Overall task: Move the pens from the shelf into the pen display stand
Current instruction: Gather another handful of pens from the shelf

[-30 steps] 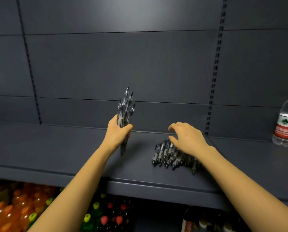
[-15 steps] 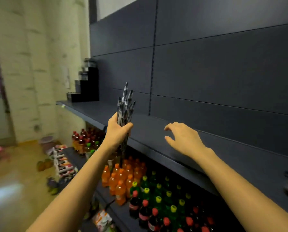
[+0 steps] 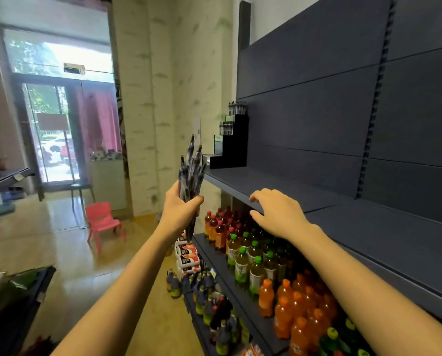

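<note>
Gripping a bundle of pens (image 3: 191, 176) upright, the left hand (image 3: 180, 213) has its fingers (image 3: 198, 201) curled tight round the barrels, short of the black stepped stand (image 3: 231, 150). The right hand (image 3: 276, 214) hovers spread and empty over the shelf (image 3: 279, 187) the stand sits on. Best to keep the bundle squared, then feed pens into the stand's lower tiers; the upper ones look stocked. Labels on the bottles (image 3: 241, 265) below the stand are too blurred to read.

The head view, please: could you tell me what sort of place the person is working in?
Most likely a small shop or convenience store: long dark retail shelving, rows of bottled drinks stocked below it, and a tiered pen display stand at the far end.
</note>
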A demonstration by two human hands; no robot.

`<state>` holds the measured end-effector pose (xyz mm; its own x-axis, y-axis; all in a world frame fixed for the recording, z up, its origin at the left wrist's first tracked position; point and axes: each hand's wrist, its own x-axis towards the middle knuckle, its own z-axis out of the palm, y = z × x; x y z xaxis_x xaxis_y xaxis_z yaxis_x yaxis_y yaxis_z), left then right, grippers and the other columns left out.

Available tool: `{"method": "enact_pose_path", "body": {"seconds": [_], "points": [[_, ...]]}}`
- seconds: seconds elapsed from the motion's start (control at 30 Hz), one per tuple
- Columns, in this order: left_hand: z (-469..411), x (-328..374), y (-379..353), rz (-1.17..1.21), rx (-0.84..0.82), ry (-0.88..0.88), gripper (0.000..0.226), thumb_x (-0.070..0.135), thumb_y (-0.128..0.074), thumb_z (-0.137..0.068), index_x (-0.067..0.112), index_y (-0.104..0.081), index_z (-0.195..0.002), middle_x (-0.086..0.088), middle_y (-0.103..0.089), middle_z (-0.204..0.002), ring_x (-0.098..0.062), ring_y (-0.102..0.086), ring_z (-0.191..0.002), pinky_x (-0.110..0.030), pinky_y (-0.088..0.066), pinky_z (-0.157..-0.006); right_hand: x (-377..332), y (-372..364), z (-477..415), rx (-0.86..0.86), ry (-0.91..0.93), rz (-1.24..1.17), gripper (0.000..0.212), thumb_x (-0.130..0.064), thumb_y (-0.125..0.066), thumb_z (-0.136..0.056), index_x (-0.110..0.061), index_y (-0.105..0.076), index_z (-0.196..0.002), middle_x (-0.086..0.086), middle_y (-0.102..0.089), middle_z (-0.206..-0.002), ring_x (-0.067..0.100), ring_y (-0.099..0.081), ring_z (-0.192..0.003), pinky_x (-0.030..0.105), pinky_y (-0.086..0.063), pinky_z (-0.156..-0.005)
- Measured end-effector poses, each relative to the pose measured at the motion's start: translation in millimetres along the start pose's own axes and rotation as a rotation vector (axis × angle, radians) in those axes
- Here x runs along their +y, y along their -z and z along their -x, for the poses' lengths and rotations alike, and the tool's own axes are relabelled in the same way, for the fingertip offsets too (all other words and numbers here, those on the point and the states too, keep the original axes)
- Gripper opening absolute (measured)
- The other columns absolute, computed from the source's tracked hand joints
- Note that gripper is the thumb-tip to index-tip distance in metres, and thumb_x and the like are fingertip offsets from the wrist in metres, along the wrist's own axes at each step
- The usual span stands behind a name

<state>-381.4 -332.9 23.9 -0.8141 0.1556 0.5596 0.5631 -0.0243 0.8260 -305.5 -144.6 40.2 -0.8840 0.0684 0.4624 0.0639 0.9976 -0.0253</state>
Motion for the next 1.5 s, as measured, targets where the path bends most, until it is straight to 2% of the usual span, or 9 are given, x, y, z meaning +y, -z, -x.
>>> {"method": "enact_pose_path", "body": {"seconds": [0.2,0.37,0.5,0.67,1.0,1.17,1.33,1.5], "points": [[-47.1,-41.9,26.2,-0.002,0.044,-0.003,0.031,-0.012,-0.055,-0.083,0.019,-0.048,-0.081,-0.005,-0.052,-0.064,-0.003,-0.048,-0.043,-0.016,-0.043,-0.045,-21.6,-36.9,-73.5,-0.001,0.048,0.020,0.036,-0.033,-0.048,-0.096,-0.019,-0.050,-0.129,0.001,-0.054,-0.129,0.021,-0.050,-0.119,0.036,-0.046,-0.089],[-101.7,-88.4,33.6,-0.021,0.063,-0.002,0.033,-0.012,-0.055,-0.083,0.019,-0.048,-0.080,-0.002,-0.054,-0.065,-0.004,-0.050,-0.045,-0.015,-0.043,-0.044,-20.9,-80.0,-146.5,-0.012,0.068,0.034,0.038,-0.032,-0.048,-0.096,-0.020,-0.048,-0.132,0.000,-0.052,-0.132,0.020,-0.049,-0.121,0.037,-0.047,-0.092],[-163.4,-128.8,33.1,0.002,0.096,0.006,0.030,-0.012,-0.055,-0.083,0.018,-0.047,-0.081,-0.007,-0.051,-0.065,-0.015,-0.047,-0.052,-0.016,-0.043,-0.044,-14.0,-112.9,-214.5,-0.002,0.088,0.033,0.038,-0.031,-0.047,-0.096,-0.020,-0.048,-0.132,0.000,-0.052,-0.131,0.020,-0.048,-0.120,0.036,-0.046,-0.091],[-243.9,-174.4,27.5,0.018,0.100,0.002,0.032,-0.012,-0.055,-0.083,0.019,-0.047,-0.082,-0.003,-0.052,-0.065,-0.014,-0.047,-0.052,-0.015,-0.041,-0.043,-1.7,-149.7,-302.9,0.006,0.086,0.036,0.036,-0.031,-0.046,-0.097,-0.020,-0.048,-0.131,0.000,-0.052,-0.132,0.021,-0.048,-0.121,0.036,-0.045,-0.090],[-386.6,-282.0,49.8,0.014,0.093,0.032,0.030,-0.009,-0.056,-0.083,0.020,-0.048,-0.083,-0.004,-0.053,-0.065,-0.014,-0.048,-0.053,-0.017,-0.043,-0.045,-12.4,-237.0,-453.0,-0.014,0.066,0.039,0.034,-0.030,-0.047,-0.097,-0.020,-0.049,-0.129,0.001,-0.053,-0.129,0.021,-0.049,-0.118,0.036,-0.048,-0.089],[-470.3,-340.8,73.1,-0.005,0.062,0.021,0.027,-0.009,-0.056,-0.082,0.017,-0.048,-0.079,-0.007,-0.051,-0.059,-0.014,-0.046,-0.047,-0.025,-0.044,-0.048,-27.2,-280.6,-529.0,0.012,0.004,0.052,0.035,-0.032,-0.048,-0.096,-0.019,-0.050,-0.129,0.001,-0.053,-0.129,0.020,-0.050,-0.116,0.034,-0.048,-0.087],[-556.5,-385.2,90.1,-0.009,-0.016,-0.007,0.025,-0.008,-0.056,-0.081,0.014,-0.046,-0.078,-0.010,-0.052,-0.057,-0.007,-0.047,-0.042,-0.021,-0.044,-0.047,-37.9,-309.0,-598.1,0.032,-0.077,0.081,0.034,-0.032,-0.048,-0.096,-0.019,-0.051,-0.127,0.002,-0.054,-0.128,0.021,-0.050,-0.117,0.035,-0.048,-0.088],[-629.4,-427.3,83.2,0.051,-0.052,-0.005,0.024,-0.009,-0.056,-0.081,0.013,-0.046,-0.078,-0.011,-0.051,-0.057,-0.012,-0.046,-0.044,-0.022,-0.043,-0.046,-33.1,-331.1,-655.0,0.028,-0.140,0.122,0.035,-0.033,-0.049,-0.095,-0.019,-0.052,-0.127,0.002,-0.055,-0.127,0.022,-0.051,-0.117,0.036,-0.047,-0.089]]}}
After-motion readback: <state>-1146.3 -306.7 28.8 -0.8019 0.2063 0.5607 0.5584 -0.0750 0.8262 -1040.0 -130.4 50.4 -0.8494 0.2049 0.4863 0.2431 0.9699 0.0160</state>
